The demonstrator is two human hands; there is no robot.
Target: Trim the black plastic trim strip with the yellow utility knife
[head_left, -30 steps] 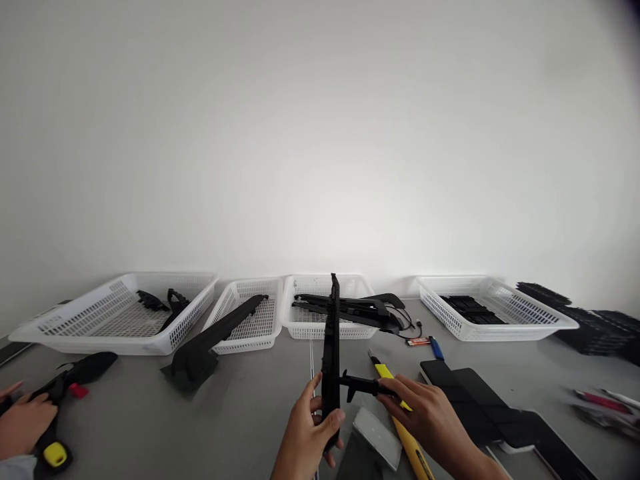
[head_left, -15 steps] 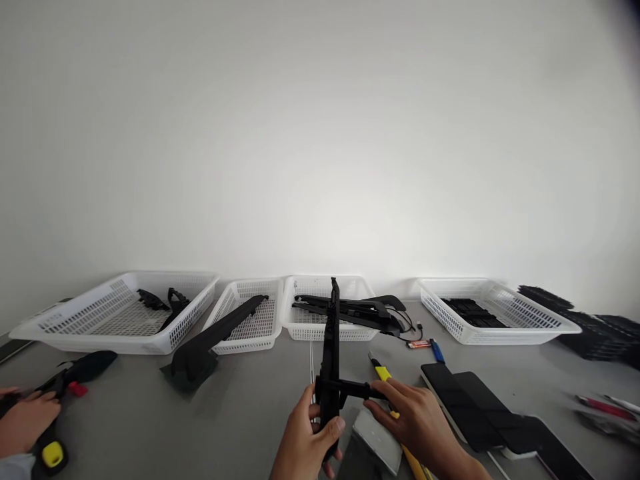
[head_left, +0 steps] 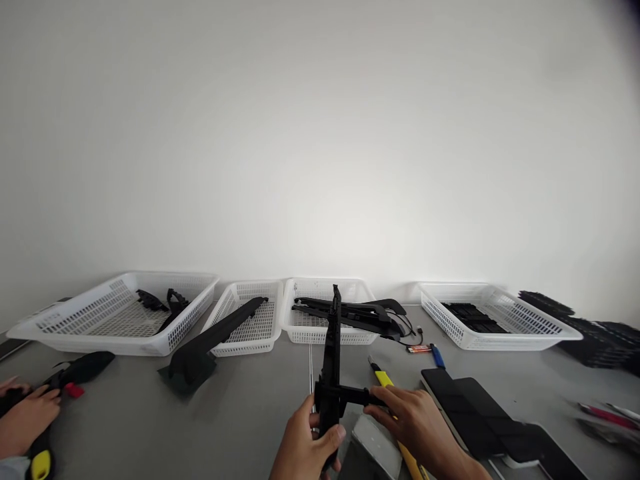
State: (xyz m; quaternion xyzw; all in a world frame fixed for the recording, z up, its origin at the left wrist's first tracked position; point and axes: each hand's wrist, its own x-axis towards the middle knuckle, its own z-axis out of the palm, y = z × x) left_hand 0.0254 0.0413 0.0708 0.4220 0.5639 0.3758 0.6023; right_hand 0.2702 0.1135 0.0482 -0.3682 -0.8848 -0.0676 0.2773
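Observation:
My left hand (head_left: 309, 445) is wrapped round the lower end of a long black plastic trim part (head_left: 331, 353), which stands nearly upright. Near its lower end a shorter black piece (head_left: 356, 395) sticks out sideways to the right. My right hand (head_left: 417, 427) pinches the outer end of that piece between thumb and fingers. Whether the two black pieces are joined cannot be made out. Under my right hand lies a yellow utility knife (head_left: 410, 460), and beside it a clear plastic box (head_left: 377, 447).
White baskets (head_left: 330, 337) along the wall hold black parts. A long black part (head_left: 220, 333) leans out of one basket (head_left: 250, 348). Several phones (head_left: 465, 413) lie on the right, near a blue-capped item (head_left: 437, 355). A co-worker's hands (head_left: 27, 420) handle a black part at far left.
Both hands keep the same grip on the black parts, which barely move. The view shifts slightly. At far left the co-worker's yellow-marked item has moved left and down.

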